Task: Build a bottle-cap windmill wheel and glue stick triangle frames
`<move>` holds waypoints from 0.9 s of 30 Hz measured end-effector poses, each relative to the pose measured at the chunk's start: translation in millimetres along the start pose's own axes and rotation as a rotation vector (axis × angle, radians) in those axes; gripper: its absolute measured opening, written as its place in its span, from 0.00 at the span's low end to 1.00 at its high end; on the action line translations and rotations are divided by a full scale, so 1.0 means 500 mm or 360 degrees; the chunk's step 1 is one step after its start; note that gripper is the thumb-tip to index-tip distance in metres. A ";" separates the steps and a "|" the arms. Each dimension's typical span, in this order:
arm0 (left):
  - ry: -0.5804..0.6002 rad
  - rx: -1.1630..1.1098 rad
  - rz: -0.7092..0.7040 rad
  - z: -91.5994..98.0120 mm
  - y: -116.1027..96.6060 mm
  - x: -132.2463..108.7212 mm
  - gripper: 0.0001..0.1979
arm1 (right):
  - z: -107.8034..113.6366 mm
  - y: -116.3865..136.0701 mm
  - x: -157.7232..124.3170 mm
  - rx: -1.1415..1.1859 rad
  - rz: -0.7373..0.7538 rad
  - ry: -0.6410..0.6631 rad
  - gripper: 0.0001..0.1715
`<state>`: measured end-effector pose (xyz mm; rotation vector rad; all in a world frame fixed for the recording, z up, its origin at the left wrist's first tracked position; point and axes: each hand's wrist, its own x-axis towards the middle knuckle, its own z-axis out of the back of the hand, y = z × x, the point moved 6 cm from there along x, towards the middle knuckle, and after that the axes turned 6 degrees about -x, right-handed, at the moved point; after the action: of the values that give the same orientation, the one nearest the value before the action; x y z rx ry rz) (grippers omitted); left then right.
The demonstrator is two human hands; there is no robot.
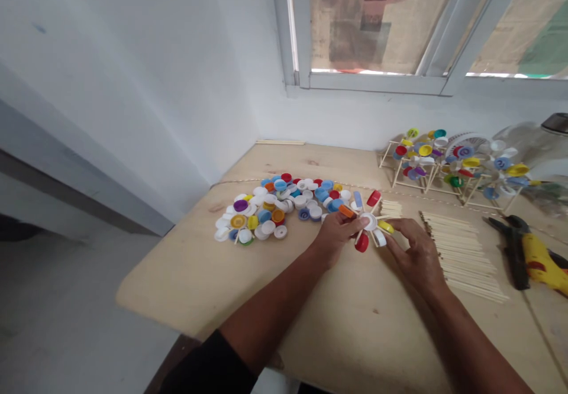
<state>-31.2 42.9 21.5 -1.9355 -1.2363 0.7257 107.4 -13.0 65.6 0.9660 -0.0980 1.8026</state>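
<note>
Over the wooden table point(186, 275), our left hand point(333, 235) pinches the cap pinwheel point(368, 222) at its white hub; our right hand point(419, 255) closes finger and thumb on its yellow cap point(386, 226). We should steady the hub, pressing gently.

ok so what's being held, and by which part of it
A cap wheel: the left hand holds it at the white hub, the right hand at the yellow cap.
</note>
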 end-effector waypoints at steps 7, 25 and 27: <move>-0.0025 -0.0012 0.0018 0.003 0.003 0.003 0.16 | -0.005 -0.003 -0.001 -0.0021 0.0027 0.0032 0.09; -0.0070 -0.0027 0.0011 0.010 0.005 0.007 0.15 | -0.008 -0.004 -0.009 -0.0110 -0.0110 -0.0018 0.09; -0.0067 -0.0037 0.0016 0.008 0.002 0.005 0.15 | -0.009 -0.008 -0.011 -0.0102 -0.0186 0.0000 0.11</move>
<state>-32.7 45.8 18.3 -1.9559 -1.2662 0.7641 108.9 -13.2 57.7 0.9080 -0.0970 1.6825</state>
